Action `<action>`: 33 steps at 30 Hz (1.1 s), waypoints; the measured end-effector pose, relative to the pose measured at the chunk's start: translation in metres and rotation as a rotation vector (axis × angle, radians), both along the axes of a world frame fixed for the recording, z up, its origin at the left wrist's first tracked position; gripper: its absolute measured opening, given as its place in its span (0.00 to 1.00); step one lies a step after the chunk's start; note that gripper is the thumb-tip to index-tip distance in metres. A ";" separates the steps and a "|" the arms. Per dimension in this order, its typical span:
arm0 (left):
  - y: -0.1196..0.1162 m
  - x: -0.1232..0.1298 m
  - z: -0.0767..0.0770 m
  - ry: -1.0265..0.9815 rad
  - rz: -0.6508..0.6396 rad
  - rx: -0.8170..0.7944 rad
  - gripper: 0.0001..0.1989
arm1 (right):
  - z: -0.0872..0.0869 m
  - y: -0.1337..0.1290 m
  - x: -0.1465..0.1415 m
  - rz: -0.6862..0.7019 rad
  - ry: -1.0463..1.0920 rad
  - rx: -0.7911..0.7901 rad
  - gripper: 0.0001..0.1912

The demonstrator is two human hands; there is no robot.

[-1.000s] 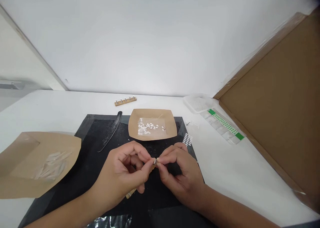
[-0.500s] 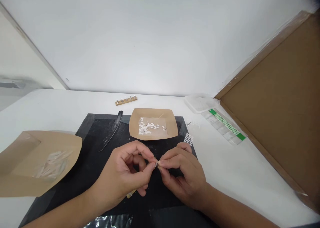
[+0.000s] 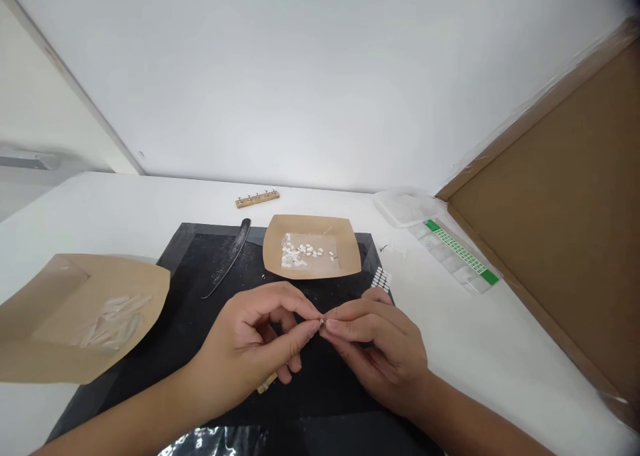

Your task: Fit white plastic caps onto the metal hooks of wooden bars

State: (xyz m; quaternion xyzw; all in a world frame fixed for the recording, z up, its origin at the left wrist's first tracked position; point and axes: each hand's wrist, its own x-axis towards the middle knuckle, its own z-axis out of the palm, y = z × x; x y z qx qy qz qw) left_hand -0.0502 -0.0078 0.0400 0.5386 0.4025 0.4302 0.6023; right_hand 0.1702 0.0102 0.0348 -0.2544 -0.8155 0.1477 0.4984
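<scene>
A tiny pale-and-grey piece (image 3: 321, 323) is pinched between the tips of the left fingers (image 3: 309, 328) and the right fingers (image 3: 336, 327), which meet around it and cover most of it. Only a sliver shows: a light, whitish spot with a darker greyish part next to it. Its full outline and material cannot be made out, nor whether it is one part or two pressed together. It is held up over the flat black mat (image 3: 313, 393), near its middle, clear of the surface; its exact tilt is hidden.
</scene>
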 end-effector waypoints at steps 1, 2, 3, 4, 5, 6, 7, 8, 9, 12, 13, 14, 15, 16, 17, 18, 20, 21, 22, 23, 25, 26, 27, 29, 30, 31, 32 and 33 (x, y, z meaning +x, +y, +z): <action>0.000 0.000 0.001 0.013 0.003 0.014 0.07 | 0.000 0.000 0.000 -0.002 -0.002 0.007 0.08; 0.001 0.000 0.001 0.026 0.001 0.025 0.06 | 0.001 -0.001 0.000 -0.003 -0.009 0.014 0.08; 0.001 0.000 0.001 0.035 -0.006 0.036 0.05 | 0.001 -0.001 0.001 -0.004 -0.023 0.021 0.08; 0.001 0.000 0.001 0.043 -0.014 0.049 0.05 | 0.002 -0.002 0.001 -0.003 -0.041 0.029 0.08; 0.001 0.000 0.001 0.051 -0.018 0.065 0.05 | 0.003 -0.002 0.002 -0.002 -0.057 0.036 0.08; 0.001 0.000 0.001 0.060 -0.022 0.086 0.05 | 0.003 -0.002 0.002 -0.001 -0.071 0.041 0.09; 0.001 0.000 0.001 0.070 -0.020 0.108 0.05 | 0.004 -0.003 0.003 0.000 -0.079 0.045 0.09; 0.000 0.000 0.001 0.084 -0.017 0.138 0.05 | 0.004 -0.003 0.003 0.001 -0.081 0.050 0.10; 0.000 0.000 0.001 0.103 -0.009 0.180 0.05 | 0.003 -0.002 0.004 0.003 -0.081 0.054 0.10; 0.000 0.002 0.001 0.192 0.042 0.378 0.04 | 0.002 -0.002 0.005 0.020 -0.093 0.057 0.08; 0.000 0.002 0.002 0.223 0.062 0.451 0.05 | 0.001 -0.002 0.005 0.028 -0.094 0.059 0.08; 0.000 0.002 0.002 0.251 0.079 0.520 0.06 | 0.001 -0.002 0.005 0.035 -0.095 0.056 0.08; 0.000 0.003 0.003 0.275 0.090 0.578 0.07 | 0.001 -0.002 0.005 0.043 -0.093 0.051 0.08; 0.000 0.003 0.004 0.295 0.097 0.630 0.08 | 0.000 -0.001 0.005 0.049 -0.092 0.049 0.08; 0.000 0.002 0.005 0.313 0.102 0.680 0.08 | 0.000 -0.001 0.005 0.053 -0.094 0.049 0.07; 0.000 0.002 0.005 0.334 0.103 0.727 0.09 | 0.000 -0.001 0.005 0.057 -0.100 0.056 0.07; 0.000 0.000 0.006 0.378 0.099 0.813 0.10 | 0.000 0.000 0.005 0.062 -0.113 0.077 0.06; 0.000 -0.001 0.006 0.399 0.089 0.845 0.11 | 0.000 0.000 0.005 0.067 -0.117 0.085 0.06; 0.000 -0.002 0.005 0.419 0.077 0.869 0.11 | 0.000 0.000 0.004 0.074 -0.114 0.083 0.06; 0.001 -0.004 0.005 0.437 0.060 0.886 0.11 | 0.001 0.000 0.004 0.082 -0.102 0.068 0.06; 0.001 -0.005 0.004 0.455 0.034 0.902 0.11 | 0.001 0.000 0.001 0.106 -0.061 0.002 0.06; 0.001 -0.005 0.003 0.454 0.032 0.900 0.10 | 0.002 0.000 0.001 0.120 -0.034 -0.044 0.06; 0.002 -0.005 0.003 0.443 0.040 0.898 0.10 | 0.002 -0.001 0.000 0.133 -0.011 -0.092 0.06; 0.002 -0.003 0.002 0.397 0.072 0.887 0.09 | 0.002 -0.001 -0.001 0.147 0.007 -0.138 0.06; 0.001 -0.002 0.002 0.368 0.093 0.876 0.09 | 0.002 0.000 -0.001 0.142 0.000 -0.127 0.06; 0.001 -0.001 0.002 0.344 0.107 0.858 0.09 | 0.002 0.000 -0.001 0.132 -0.017 -0.100 0.05; 0.001 0.000 0.002 0.326 0.113 0.832 0.09 | 0.002 0.000 -0.001 0.120 -0.035 -0.068 0.05; 0.001 0.001 0.002 0.315 0.114 0.796 0.08 | 0.002 0.000 0.000 0.107 -0.054 -0.047 0.05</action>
